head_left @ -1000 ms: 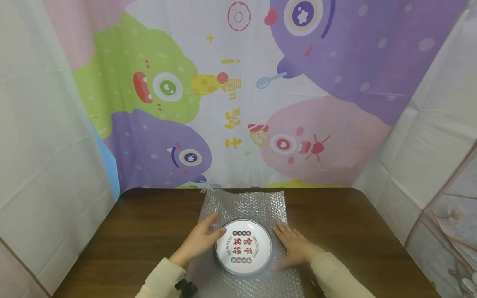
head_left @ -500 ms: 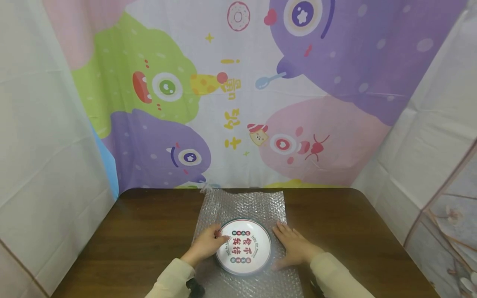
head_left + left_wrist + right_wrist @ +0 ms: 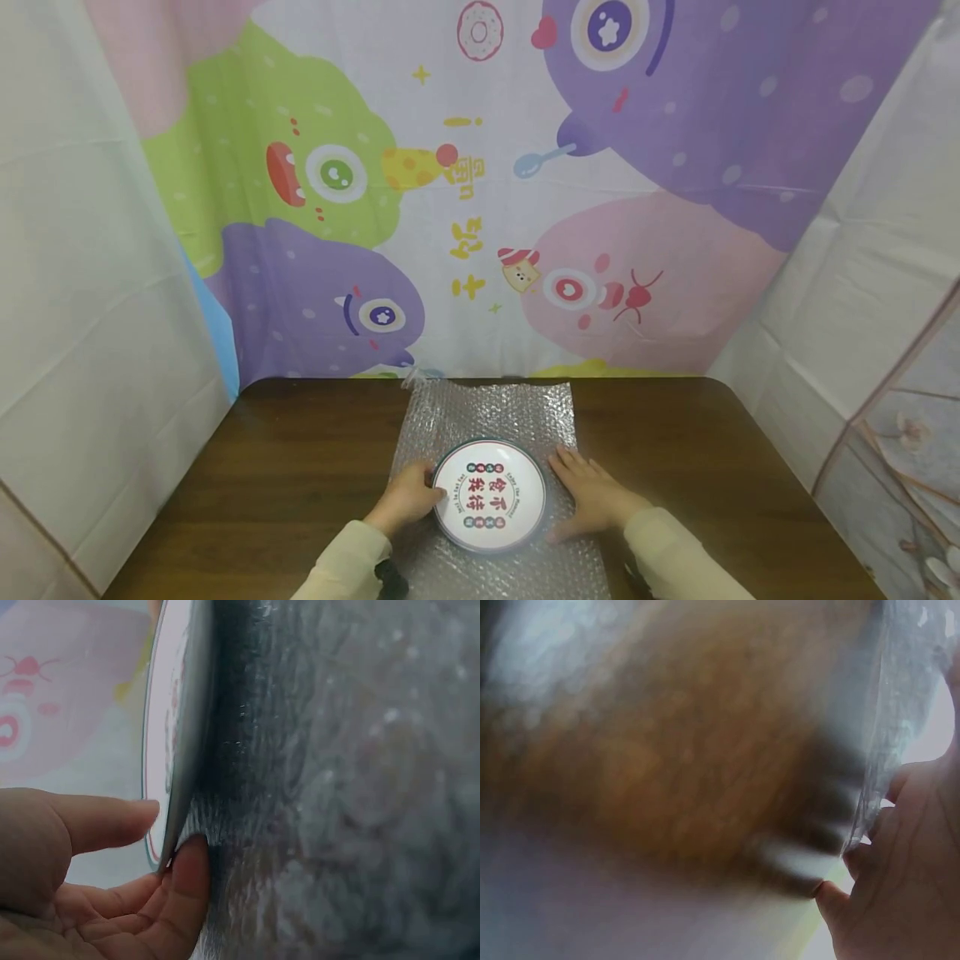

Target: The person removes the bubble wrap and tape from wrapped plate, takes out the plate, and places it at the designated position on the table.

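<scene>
A round white plate (image 3: 491, 496) with a dark rim and red printed characters lies face up on a sheet of bubble wrap (image 3: 495, 408). At its left edge, my left hand (image 3: 408, 498) pinches the rim. The left wrist view shows the thumb (image 3: 124, 821) on the plate's printed face and curled fingers (image 3: 187, 877) under the rim. My right hand (image 3: 596, 492) rests with fingers spread on the wrap's right edge, beside the plate and apart from it. In the right wrist view its fingertips touch the bubble wrap (image 3: 877, 735).
Under the wrap is a dark brown wooden table (image 3: 315, 450) with rounded far corners. A cartoon-printed cloth (image 3: 465, 333) hangs behind it. Pale cloth panels (image 3: 862, 275) stand on both sides.
My left hand has moved in to the plate's left edge; its thumb first reached over the face, then drew back to the rim. The right hand and the plate hardly moved.
</scene>
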Demonstrator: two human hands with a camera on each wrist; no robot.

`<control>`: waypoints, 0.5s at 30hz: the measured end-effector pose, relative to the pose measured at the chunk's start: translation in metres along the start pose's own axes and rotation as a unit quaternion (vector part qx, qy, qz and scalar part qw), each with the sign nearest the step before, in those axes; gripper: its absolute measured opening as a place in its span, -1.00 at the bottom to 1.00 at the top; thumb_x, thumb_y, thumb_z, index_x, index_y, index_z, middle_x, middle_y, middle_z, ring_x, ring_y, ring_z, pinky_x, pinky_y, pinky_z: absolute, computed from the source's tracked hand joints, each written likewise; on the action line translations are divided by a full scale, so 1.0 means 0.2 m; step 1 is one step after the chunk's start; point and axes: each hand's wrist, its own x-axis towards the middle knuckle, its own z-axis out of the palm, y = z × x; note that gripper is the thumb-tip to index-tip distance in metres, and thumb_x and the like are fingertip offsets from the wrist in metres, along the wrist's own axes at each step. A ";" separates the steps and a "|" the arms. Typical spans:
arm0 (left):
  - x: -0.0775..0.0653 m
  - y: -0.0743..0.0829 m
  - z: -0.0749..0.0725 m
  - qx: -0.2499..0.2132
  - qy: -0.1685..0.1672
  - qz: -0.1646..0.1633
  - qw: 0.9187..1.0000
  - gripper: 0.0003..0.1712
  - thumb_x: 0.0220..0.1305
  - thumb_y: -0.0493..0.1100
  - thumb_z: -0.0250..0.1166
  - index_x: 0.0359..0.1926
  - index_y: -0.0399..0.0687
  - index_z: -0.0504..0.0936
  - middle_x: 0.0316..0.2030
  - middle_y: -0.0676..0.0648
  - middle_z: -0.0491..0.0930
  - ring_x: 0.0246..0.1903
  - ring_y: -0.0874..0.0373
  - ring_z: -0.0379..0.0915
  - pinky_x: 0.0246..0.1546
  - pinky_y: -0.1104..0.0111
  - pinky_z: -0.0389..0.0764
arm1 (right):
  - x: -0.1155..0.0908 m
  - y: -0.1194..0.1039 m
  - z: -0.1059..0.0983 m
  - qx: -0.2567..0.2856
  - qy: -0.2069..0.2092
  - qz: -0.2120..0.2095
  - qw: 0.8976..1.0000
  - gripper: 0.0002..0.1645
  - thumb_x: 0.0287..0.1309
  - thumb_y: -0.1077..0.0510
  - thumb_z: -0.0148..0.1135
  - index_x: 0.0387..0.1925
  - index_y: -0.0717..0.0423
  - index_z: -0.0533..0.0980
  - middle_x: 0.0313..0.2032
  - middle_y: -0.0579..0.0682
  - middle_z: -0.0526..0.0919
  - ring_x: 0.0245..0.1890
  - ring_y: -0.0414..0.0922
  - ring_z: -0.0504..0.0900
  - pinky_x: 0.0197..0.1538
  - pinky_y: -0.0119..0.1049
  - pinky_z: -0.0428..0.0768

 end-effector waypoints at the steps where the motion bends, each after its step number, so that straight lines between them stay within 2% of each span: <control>1: 0.00 0.00 0.00 -0.004 -0.003 -0.003 1.000 -0.64 0.03 -0.37 0.28 -0.11 -0.49 0.53 -0.35 -0.21 0.57 -0.34 -0.01 0.49 -0.33 0.16 0.60 | 0.00 0.00 0.00 0.000 0.000 0.000 1.000 0.57 -0.39 -0.53 0.42 0.51 0.19 -0.03 0.53 0.26 -0.16 0.53 0.23 -0.14 0.48 0.24 -0.08; 5: -0.02 -0.01 0.01 -0.032 -0.014 -0.021 0.999 -0.81 0.00 -0.42 0.22 -0.29 -0.44 0.52 -0.48 -0.16 0.52 -0.53 0.09 0.49 -0.53 0.32 0.58 | 0.01 0.01 0.01 -0.002 0.001 -0.002 1.000 0.57 -0.39 -0.54 0.42 0.51 0.19 -0.03 0.53 0.26 -0.17 0.53 0.23 -0.15 0.48 0.24 -0.08; 8: -0.02 -0.03 0.01 -0.061 -0.030 -0.039 0.997 -0.93 0.06 -0.43 0.21 -0.46 -0.34 0.45 -0.52 -0.11 0.46 -0.60 0.13 0.51 -0.58 0.35 0.62 | 0.01 0.02 0.02 -0.002 0.002 -0.002 1.000 0.57 -0.39 -0.55 0.41 0.52 0.18 -0.03 0.53 0.25 -0.17 0.54 0.22 -0.15 0.48 0.24 -0.08; 12: 0.00 -0.05 0.02 -0.105 -0.047 -0.059 0.992 -0.72 0.15 -0.44 0.21 -0.58 -0.16 0.31 -0.54 -0.04 0.35 -0.58 0.16 0.46 -0.51 0.34 0.68 | 0.03 0.03 0.03 -0.003 0.004 -0.002 1.000 0.57 -0.40 -0.55 0.40 0.52 0.17 -0.03 0.54 0.25 -0.18 0.54 0.21 -0.16 0.48 0.24 -0.08; 15: 0.00 -0.05 0.02 -0.126 -0.050 -0.064 0.989 -0.67 0.19 -0.44 0.17 -0.59 -0.11 0.26 -0.55 -0.01 0.29 -0.57 0.18 0.40 -0.49 0.34 0.69 | 0.03 0.04 0.04 -0.006 0.004 -0.001 1.000 0.58 -0.40 -0.56 0.39 0.52 0.16 -0.03 0.54 0.24 -0.18 0.54 0.21 -0.16 0.48 0.23 -0.08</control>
